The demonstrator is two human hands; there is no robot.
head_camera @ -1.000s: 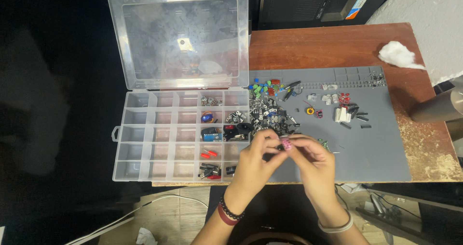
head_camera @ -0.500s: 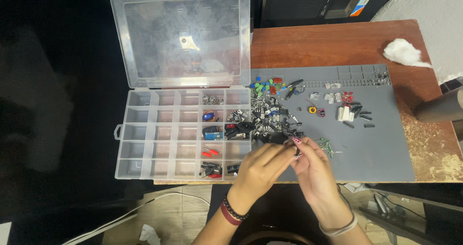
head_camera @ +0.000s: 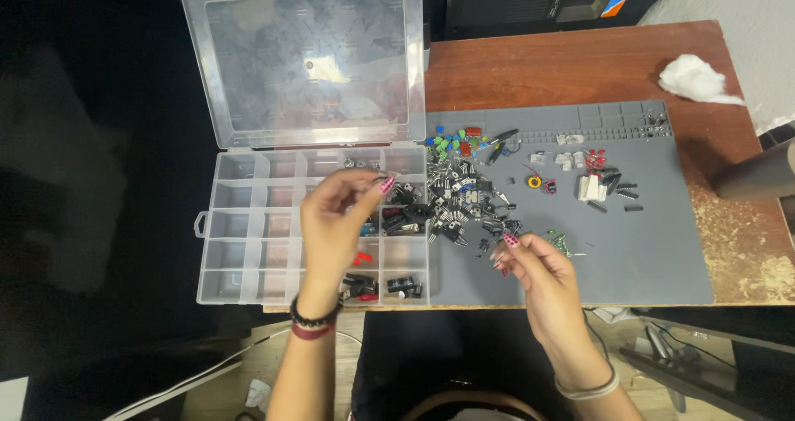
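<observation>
- Left hand (head_camera: 335, 222) over the clear compartment box (head_camera: 240, 247), fingers pinched on something too small to make out.
- Right hand (head_camera: 534, 264) at the near edge of the grey mat (head_camera: 654, 247), fingertips closed on a tiny part.
- A few compartments on the right side hold parts; most look bare.
- Big pile of loose parts (head_camera: 464, 197) on the mat is unsorted.

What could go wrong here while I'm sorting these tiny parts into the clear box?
The left hand hovers over the clear plastic compartment box, so a small part could drop into the wrong cell. The right hand sits beside the loose pile of black components and might scatter them across the grey mat.
</observation>
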